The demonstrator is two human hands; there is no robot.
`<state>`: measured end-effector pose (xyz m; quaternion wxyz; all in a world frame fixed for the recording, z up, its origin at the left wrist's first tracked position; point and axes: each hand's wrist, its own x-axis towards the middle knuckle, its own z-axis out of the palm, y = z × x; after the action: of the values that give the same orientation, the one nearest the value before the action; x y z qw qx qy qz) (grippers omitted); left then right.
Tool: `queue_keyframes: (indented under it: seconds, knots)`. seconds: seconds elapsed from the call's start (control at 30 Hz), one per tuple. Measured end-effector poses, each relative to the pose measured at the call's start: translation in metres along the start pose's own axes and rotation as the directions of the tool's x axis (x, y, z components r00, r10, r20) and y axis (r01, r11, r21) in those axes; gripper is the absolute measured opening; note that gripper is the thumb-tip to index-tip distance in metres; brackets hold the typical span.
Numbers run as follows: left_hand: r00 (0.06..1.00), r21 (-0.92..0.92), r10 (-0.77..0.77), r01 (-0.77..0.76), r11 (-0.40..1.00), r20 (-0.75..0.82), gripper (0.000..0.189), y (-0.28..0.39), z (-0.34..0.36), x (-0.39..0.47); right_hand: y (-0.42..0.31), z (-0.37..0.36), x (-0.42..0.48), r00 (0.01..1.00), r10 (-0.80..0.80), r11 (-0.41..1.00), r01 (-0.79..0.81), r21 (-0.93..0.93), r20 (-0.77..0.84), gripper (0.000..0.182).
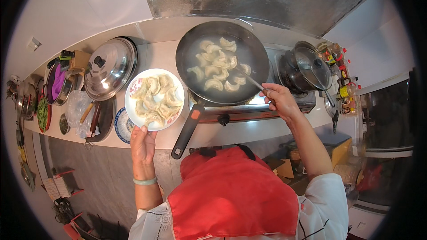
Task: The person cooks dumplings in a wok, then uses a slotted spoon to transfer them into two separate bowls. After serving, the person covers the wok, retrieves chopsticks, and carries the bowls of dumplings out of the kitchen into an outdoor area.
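Observation:
My left hand point(144, 143) grips the near rim of a white plate point(129, 98) with a red floral print, which bears several cooked dumplings point(153, 101). In my right hand point(278, 99) is the wooden handle of a metal utensil point(250, 79). Its shaft slants down into a dark wok point(191, 33), and its head is hidden among the dumplings point(218, 63) there. Steam hazes the liquid around them. The wok sits on a gas stove point(240, 111), its black handle point(186, 133) pointing towards me, just right of the plate.
Left stand a domed steel lid point(106, 70), a blue-rimmed plate point(121, 128), plastic bags point(78, 110) and a dish of chopped greens point(43, 115). On the right burner is a pot with a glass lid point(312, 65). Several condiment bottles point(348, 90) line the far right.

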<state>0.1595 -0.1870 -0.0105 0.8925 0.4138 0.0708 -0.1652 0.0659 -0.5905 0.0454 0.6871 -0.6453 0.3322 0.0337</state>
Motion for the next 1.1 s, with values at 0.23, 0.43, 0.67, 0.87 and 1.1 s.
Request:
queue_keyframes:
  seconds: [0.23,0.43,0.67,0.87,1.1]
  knots:
    - [1.000,-0.023,0.002,-0.002,1.000,-0.012,0.039,0.003,-0.007,-0.007,-0.003,0.013,0.004,0.993,0.075,0.979,-0.090,0.183,0.088,0.037]
    - [1.000,-0.026,0.000,0.000,1.000,-0.010,0.040,0.002,-0.006,-0.011,-0.010,0.009,-0.005,0.991,0.059,0.973,-0.085,0.212,0.124,0.036]
    - [0.998,-0.046,-0.054,0.056,0.997,0.045,0.043,0.003,-0.006,-0.009,-0.018,0.011,-0.027,0.994,0.042,0.980,-0.060,0.191,0.096,0.035]
    - [0.989,-0.056,-0.127,0.131,0.990,0.076,0.042,-0.002,-0.012,-0.001,-0.022,0.006,-0.048,0.998,0.003,0.993,-0.012,0.122,0.068,0.036]
    - [0.979,-0.012,-0.183,0.185,0.983,0.094,0.043,-0.014,-0.004,0.007,-0.030,-0.004,-0.053,0.999,-0.010,0.998,0.008,0.067,0.040,0.036]
